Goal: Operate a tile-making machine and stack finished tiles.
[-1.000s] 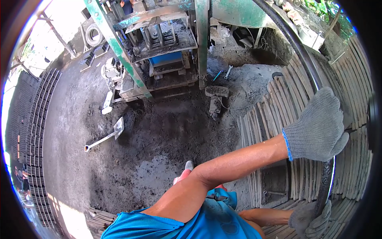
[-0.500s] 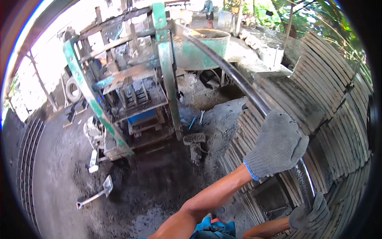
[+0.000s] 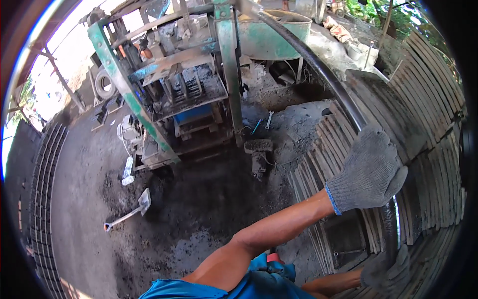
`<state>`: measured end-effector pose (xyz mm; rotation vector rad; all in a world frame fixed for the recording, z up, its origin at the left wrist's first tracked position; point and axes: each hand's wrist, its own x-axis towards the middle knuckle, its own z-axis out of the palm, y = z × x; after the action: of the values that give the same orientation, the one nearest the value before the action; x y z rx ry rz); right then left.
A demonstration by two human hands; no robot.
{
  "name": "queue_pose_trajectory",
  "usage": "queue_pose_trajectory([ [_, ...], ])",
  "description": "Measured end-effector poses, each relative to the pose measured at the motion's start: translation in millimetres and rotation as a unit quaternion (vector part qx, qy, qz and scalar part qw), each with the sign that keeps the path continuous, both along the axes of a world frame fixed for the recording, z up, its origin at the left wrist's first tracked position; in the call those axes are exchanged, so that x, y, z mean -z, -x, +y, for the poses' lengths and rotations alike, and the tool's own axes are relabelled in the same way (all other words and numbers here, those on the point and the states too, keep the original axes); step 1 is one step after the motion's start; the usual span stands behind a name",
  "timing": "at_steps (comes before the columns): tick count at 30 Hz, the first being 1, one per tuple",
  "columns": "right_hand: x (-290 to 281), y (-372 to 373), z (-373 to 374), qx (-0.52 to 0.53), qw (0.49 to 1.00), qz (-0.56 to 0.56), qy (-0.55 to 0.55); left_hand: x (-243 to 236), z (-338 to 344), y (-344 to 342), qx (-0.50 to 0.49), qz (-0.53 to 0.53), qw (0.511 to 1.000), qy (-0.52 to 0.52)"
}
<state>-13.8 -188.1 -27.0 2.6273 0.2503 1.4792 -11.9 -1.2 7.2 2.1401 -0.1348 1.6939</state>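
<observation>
A long dark metal bar [image 3: 326,74] curves from the top of a green steel press frame [image 3: 230,65] down to my right side. My left hand [image 3: 368,172], in a grey knitted glove with a blue cuff edge, is wrapped round its middle. Lower down, near the bar's end, my gloved right hand [image 3: 386,274] grips it too; its fingers are partly in shadow. Inside the frame a mould box [image 3: 191,99] with upright dividers stands above a blue part [image 3: 192,114]. Where the bar meets the machine is blurred.
Stacked thin boards [image 3: 423,74] crowd my right side. A shovel [image 3: 132,212] lies on the dark dirty floor, left of me. A wrench [image 3: 269,119] and a blue tool [image 3: 257,126] lie beyond a block-like piece [image 3: 258,146]. Behind stands a round green tub [image 3: 274,40].
My view has shifted left and down, so the machine and floor sit farther right and higher. Both hands keep their grip on the bar.
</observation>
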Motion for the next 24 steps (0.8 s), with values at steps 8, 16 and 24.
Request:
queue_pose_trajectory([
  [8,113,-95,-94,-0.205,0.932,-0.299,0.007,22,0,-5,-0.043,0.01,0.999,-0.013],
  [16,164,-240,-254,-0.074,0.991,-0.105,-0.038,-20,-4,-11,0.022,-0.013,1.0,0.015],
  [24,43,-91,-145,-0.199,0.964,-0.164,-0.065,-19,-2,-1,0.0,0.012,1.0,0.011],
])
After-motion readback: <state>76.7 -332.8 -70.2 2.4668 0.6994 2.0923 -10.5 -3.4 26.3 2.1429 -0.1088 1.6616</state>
